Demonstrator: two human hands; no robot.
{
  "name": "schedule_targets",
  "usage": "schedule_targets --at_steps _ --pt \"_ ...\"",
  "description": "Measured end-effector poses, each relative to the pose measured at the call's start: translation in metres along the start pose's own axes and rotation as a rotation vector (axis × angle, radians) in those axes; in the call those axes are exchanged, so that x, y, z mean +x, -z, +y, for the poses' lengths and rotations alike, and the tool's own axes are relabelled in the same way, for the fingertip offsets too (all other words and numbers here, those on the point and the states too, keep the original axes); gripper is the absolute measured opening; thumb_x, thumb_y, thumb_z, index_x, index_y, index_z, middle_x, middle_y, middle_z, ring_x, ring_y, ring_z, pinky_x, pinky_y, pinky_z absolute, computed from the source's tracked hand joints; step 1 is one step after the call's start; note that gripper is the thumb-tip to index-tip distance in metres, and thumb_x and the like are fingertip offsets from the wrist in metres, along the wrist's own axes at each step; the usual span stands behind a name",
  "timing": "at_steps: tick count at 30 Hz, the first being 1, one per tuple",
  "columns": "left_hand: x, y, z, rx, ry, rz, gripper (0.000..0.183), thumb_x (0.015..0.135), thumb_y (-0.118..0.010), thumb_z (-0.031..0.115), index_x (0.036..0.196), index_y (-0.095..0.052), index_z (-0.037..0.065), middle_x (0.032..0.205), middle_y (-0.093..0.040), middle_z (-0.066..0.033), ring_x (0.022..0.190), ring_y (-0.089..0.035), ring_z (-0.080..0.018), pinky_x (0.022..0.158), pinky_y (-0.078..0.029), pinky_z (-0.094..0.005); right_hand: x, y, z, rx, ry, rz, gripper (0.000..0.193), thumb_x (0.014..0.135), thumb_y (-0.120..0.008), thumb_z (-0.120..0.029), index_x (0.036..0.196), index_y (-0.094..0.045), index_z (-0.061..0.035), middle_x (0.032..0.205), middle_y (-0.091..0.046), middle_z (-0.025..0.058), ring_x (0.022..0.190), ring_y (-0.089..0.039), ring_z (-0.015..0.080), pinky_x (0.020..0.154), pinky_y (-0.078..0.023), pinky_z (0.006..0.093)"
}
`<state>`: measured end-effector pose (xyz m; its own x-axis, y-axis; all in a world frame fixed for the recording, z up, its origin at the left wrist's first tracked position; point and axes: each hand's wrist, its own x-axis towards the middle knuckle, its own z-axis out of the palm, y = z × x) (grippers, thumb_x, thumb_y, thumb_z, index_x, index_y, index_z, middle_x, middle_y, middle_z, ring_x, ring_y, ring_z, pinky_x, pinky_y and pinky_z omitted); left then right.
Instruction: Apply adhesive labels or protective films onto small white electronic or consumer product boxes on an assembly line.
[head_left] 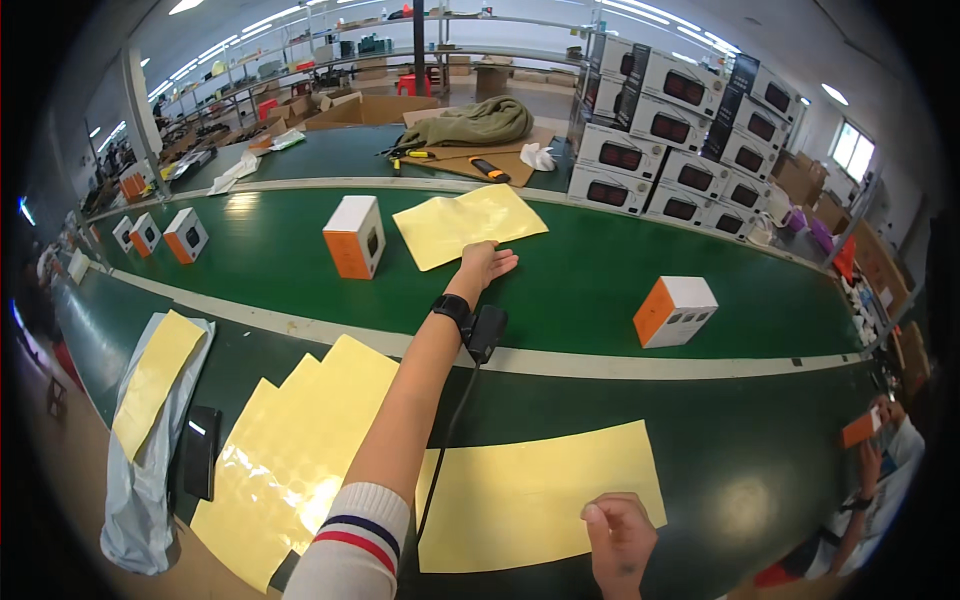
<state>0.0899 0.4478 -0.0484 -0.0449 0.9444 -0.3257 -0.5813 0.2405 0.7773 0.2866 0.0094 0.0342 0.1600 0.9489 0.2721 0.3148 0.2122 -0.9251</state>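
My left arm reaches across to the green conveyor belt (560, 290). There my left hand (487, 265) is open, fingers stretched to the right, at the near edge of a yellow sheet (468, 222) lying on the belt. Close to me, my right hand (620, 538) is closed, thumb against curled fingers, over the lower right part of another yellow sheet (530, 490). Whatever those fingers may hold is hidden. A fanned stack of yellow sheets (290, 440) lies left of my forearm. On my left wrist is a black band with a small black device (487, 333) and cable.
White-and-orange boxes stand on the belt: one (355, 238) left of the far sheet, one (676, 312) to the right, several further left. A black phone (201, 452) and grey plastic bag (150, 500) lie at left. Large stacked cartons (680, 130) rise behind. A co-worker (880, 480) holds a box.
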Motion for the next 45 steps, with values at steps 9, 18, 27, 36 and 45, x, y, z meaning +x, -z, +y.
schedule_targets --at_steps 9,18,27,36,45 --pt "-0.041 0.038 0.007 1.926 -0.653 0.216 0.052 0.091 -0.039 0.053 0.135 -0.045 0.026 0.14 -0.038 -0.0093 0.13 -0.032 -0.0379 0.1 -0.024 -0.0667 0.001 -0.002 0.0 -0.052 0.093 -0.024 0.005 0.088 -0.059 0.0 0.09 -0.057 0.0045 0.092 -0.058 0.0101 0.084 -0.057 0.0163 0.078 -0.047 0.0253" --pt "-0.05 0.047 0.043 1.985 -0.586 -0.225 0.049 0.092 -0.04 0.05 0.131 -0.05 0.023 0.143 -0.038 -0.0077 0.134 -0.03 -0.035 0.108 -0.018 -0.0622 0.003 -0.002 0.008 -0.106 0.107 -0.015 0.007 0.089 -0.059 -0.004 0.089 -0.058 0.0032 0.092 -0.058 0.0096 0.084 -0.056 0.0168 0.076 -0.046 0.0262" --pt "-0.113 0.071 0.105 1.495 -1.343 0.647 0.073 0.072 -0.072 0.023 0.135 -0.037 0.013 0.134 -0.037 -0.0247 0.125 -0.036 -0.0425 0.099 -0.033 -0.0553 0.002 -0.005 0.013 -0.095 0.024 0.0 0.007 0.087 -0.061 -0.004 0.084 -0.058 0.0017 0.088 -0.057 0.0067 0.079 -0.054 0.0134 0.073 -0.045 0.0238" --pt "-0.162 0.079 0.099 0.605 -0.381 -0.012 0.098 0.069 -0.079 0.022 0.141 -0.014 0.004 0.118 -0.051 -0.0282 0.088 -0.065 -0.0347 0.065 -0.057 -0.0378 0.001 -0.015 0.016 -0.009 -0.062 0.009 0.008 0.085 -0.058 -0.005 0.08 -0.057 0.0009 0.085 -0.054 0.0055 0.074 -0.053 0.0117 0.067 -0.043 0.0231" --pt "-0.082 0.148 0.145 1.415 -0.975 -0.193 0.09 0.062 -0.082 0.016 0.139 -0.037 0.017 0.143 -0.033 -0.0204 0.13 -0.035 -0.0347 0.108 -0.03 -0.0405 0.001 -0.017 -0.004 0.05 -0.143 -0.212 0.007 0.088 -0.058 -0.007 0.089 -0.058 -0.0001 0.09 -0.058 0.0076 0.081 -0.055 0.0151 0.074 -0.044 0.0271"
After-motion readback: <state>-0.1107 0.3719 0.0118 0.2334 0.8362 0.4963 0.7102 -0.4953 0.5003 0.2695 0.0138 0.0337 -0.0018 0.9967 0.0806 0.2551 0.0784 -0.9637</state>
